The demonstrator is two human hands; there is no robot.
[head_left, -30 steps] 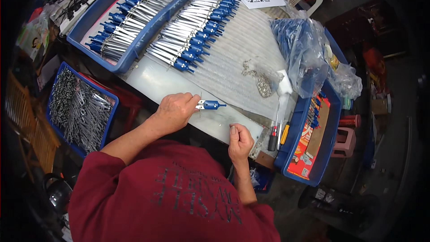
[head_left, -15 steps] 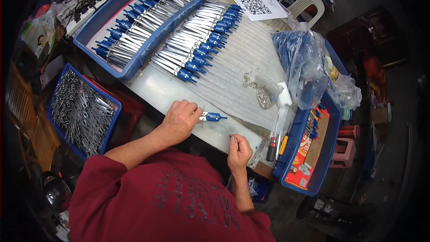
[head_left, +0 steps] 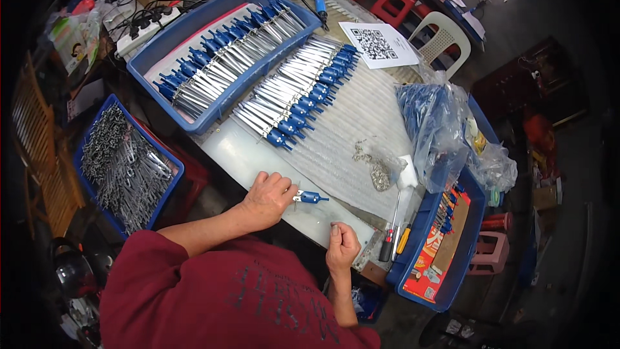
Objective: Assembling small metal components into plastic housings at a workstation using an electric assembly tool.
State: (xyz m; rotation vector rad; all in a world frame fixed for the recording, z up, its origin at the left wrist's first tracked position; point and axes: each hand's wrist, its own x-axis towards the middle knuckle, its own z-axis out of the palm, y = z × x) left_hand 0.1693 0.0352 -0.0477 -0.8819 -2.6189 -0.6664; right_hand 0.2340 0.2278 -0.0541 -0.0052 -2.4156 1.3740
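My left hand [head_left: 270, 195] is closed round a metal-rod part with a blue cylindrical head [head_left: 311, 198]. The blue head points right, out past the fingers, with a thin crosswise pin beside it; the rods are hidden under the hand. It is held over a smooth pale board [head_left: 258, 161] at the table's near edge. My right hand [head_left: 342, 245] is closed by the board's right end, thumb pressed on the curled fingers; whatever they hold is hidden. Beyond my left hand lies a row of similar blue-headed metal parts [head_left: 300, 100] on ribbed foam sheet [head_left: 361, 116].
A blue tray [head_left: 139, 68] of similar parts stands at far left, a blue bin [head_left: 177, 178] of metal rods at near left. On the right are small metal pieces [head_left: 380, 176] in a clear bag, screwdrivers [head_left: 387, 249], another blue tray [head_left: 445, 297] and plastic bags [head_left: 436, 126].
The view has tilted, so the table sits lower in the picture. My left hand keeps its hold on the blue-headed part; my right hand stays closed in about the same place.
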